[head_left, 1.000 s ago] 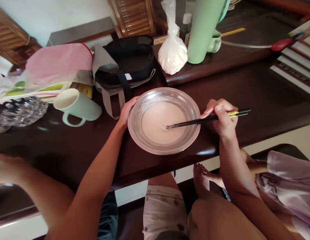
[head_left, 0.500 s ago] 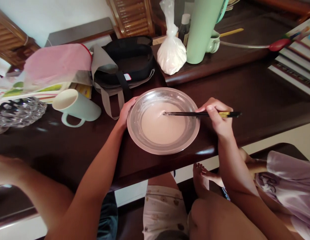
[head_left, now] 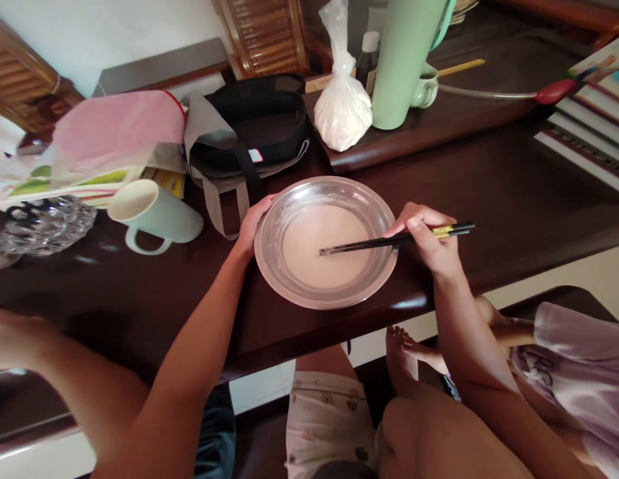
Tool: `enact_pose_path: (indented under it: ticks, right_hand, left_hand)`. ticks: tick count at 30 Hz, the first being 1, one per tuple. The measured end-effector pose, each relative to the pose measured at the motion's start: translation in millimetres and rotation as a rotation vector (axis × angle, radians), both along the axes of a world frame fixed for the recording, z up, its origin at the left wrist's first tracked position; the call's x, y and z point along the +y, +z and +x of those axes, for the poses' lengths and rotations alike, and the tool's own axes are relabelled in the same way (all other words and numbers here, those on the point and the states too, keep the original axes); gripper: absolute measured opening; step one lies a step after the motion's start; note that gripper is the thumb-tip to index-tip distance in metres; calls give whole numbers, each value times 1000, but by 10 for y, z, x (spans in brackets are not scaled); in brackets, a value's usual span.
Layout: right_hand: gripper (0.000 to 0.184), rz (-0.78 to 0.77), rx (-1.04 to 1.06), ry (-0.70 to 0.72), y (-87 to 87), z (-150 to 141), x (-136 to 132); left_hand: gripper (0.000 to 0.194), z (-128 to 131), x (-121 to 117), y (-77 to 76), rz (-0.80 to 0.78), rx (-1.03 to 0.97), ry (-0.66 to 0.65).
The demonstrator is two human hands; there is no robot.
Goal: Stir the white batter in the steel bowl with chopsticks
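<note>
A round metal bowl (head_left: 269, 276) stands on the dark wooden table near its front edge. Inside it is a smooth, pale, creamy batter (head_left: 309, 233). My left hand (head_left: 254, 223) grips the bowl's left rim, its fingertips partly hidden behind the wall. In my right hand (head_left: 432, 239) is a pair of black chopsticks (head_left: 359, 246) with yellow bands near the upper ends. They cross over the bowl's right rim, and their tips touch the batter close to the middle.
A pale green mug (head_left: 177, 219) and a glass dish (head_left: 52, 226) are at left. Behind the bowl are a black-and-grey bag (head_left: 219, 140), a tied bag of white powder (head_left: 343, 113) and a tall green flask (head_left: 404, 66). Books (head_left: 589, 146) lie at right. Other people sit on both sides.
The chopsticks' tips have moved toward me and slightly left in the batter, and the chopsticks now slant. My right hand has shifted a little left. My left hand stays on the rim.
</note>
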State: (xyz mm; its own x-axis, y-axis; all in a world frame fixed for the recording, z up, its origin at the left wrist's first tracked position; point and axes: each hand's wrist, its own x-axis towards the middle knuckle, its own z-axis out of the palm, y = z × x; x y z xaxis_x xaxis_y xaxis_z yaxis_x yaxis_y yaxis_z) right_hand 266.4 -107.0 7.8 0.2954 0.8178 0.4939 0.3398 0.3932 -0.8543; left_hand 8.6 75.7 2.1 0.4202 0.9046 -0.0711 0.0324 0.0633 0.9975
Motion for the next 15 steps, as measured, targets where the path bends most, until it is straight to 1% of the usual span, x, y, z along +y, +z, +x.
enact_pose_path:
  ticks: [2, 5, 8, 10, 12, 13, 14, 15]
  right_hand:
    - [25, 0, -17, -27, -3, -1, 3]
    - [30, 54, 54, -77, -6, 1, 4]
    - [30, 9, 30, -13, -2, 3, 3]
    - [26, -14, -28, -18, 0, 7, 3]
    - [26, 27, 3, -71, -4, 12, 4]
    - [27, 55, 49, -85, -7, 14, 4]
    - [28, 71, 88, -76, -10, 15, 5]
    - [28, 73, 102, -44, -13, 16, 6]
  left_hand:
    - [29, -8, 12, -12, 3, -7, -4]
    - [29, -17, 30, -29, 4, -16, -13]
    - [31, 1, 49, -32, -5, -13, -25]
    - [33, 22, 56, -8, 10, -13, -16]
    - [35, 13, 42, 67, 59, -39, 42]
    - [36, -18, 19, 130, 85, -55, 73]
    - [37, -75, -17, 213, 118, -79, 111]
    - [37, -158, -67, 314, 121, -66, 94]
